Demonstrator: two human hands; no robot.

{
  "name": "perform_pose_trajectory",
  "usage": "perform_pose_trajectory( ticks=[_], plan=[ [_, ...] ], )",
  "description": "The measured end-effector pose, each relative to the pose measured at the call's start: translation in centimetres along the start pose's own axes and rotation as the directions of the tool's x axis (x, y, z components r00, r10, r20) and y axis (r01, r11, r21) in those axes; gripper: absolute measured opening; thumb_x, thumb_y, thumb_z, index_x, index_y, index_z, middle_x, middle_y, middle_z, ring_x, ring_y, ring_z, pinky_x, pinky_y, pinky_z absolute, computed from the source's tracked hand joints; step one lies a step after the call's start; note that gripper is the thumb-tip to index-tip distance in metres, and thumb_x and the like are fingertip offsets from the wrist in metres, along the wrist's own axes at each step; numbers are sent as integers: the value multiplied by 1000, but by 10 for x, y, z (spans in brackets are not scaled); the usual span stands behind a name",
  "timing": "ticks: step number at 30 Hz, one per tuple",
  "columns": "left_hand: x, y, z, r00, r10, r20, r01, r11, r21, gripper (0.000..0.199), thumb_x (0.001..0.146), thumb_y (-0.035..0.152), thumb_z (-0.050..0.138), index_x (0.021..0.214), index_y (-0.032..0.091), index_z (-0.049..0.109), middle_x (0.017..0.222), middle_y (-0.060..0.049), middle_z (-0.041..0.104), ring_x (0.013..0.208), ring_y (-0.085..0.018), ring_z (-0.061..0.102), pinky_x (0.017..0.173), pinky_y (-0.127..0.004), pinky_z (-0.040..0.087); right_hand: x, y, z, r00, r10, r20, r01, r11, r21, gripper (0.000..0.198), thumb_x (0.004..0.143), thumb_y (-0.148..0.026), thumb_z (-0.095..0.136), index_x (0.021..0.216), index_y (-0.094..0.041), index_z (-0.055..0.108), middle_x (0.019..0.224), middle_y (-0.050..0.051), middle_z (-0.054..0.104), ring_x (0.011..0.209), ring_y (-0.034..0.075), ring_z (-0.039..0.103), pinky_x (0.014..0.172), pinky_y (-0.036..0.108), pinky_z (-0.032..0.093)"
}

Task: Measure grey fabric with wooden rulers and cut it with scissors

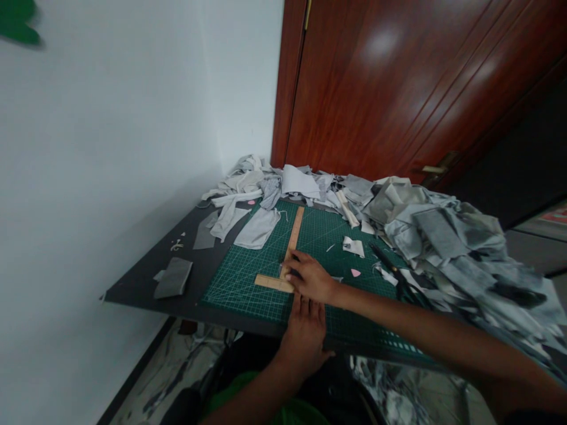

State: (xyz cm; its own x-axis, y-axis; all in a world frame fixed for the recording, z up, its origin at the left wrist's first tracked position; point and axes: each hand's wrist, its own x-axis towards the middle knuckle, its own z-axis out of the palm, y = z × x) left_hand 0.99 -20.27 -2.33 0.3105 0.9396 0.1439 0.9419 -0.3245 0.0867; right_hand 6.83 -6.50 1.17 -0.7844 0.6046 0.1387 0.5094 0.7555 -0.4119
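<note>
Touching ruler [293, 236]: bumps may turn it.
Right fingers [300, 256]: can't tell if clamped.
Left fingers [305, 308]: can't tell either.

A green shape [18, 19] marks the white wall [119, 112] beside a reddish-brown door [376, 94] with a handle [434, 169].

Your site presents as a small cloth-cutting workroom: green mat [237, 274], ruler [295, 231], scissors [396, 270] and heaped cloth [443, 230] occupy your table [133, 283], beside a white wall [110, 147] and wooden door [376, 88]. Whether it lies within a home cannot be determined.
</note>
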Motion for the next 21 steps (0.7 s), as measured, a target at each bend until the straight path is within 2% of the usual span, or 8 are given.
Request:
perform_pose_trajectory(
  ticks=[5, 12, 21],
  plan=[
    [0, 0, 0, 1000, -8, -20, 7, 1000, -25, 103, 70, 69, 77, 141, -2, 53, 144, -31, 53, 138, -45, 43, 123, -57, 14, -3, -1, 1, 1000, -13, -16, 13, 1000, 14, 34, 93, -22, 62, 127, -20, 67, 150, 17, 49, 138, 29, 48, 111, 46, 42],
    [0, 1, -2, 1000, -15, -16, 15, 1000, -18, 100, 70, 69, 76, 140, 1, 55, 142, -29, 56, 138, -45, 44, 122, -57, 17, -4, -3, 1, 1000, -7, -21, 6, 1000, -7, 36, 93, -21, 63, 128, -17, 67, 150, 21, 48, 137, 32, 50, 110, 47, 42],
    [-1, 1, -3, 1000, -6, -27, 6, 1000, -6, 99, 70, 69, 76, 138, 1, 56, 139, -27, 58, 132, -44, 50, 122, -57, 15, -6, -4, -2, 1000, -14, 3, 14, 1000, -17, 35, 94, -22, 61, 128, -19, 68, 151, 18, 49, 138, 30, 49, 111, 45, 42]
  ],
)
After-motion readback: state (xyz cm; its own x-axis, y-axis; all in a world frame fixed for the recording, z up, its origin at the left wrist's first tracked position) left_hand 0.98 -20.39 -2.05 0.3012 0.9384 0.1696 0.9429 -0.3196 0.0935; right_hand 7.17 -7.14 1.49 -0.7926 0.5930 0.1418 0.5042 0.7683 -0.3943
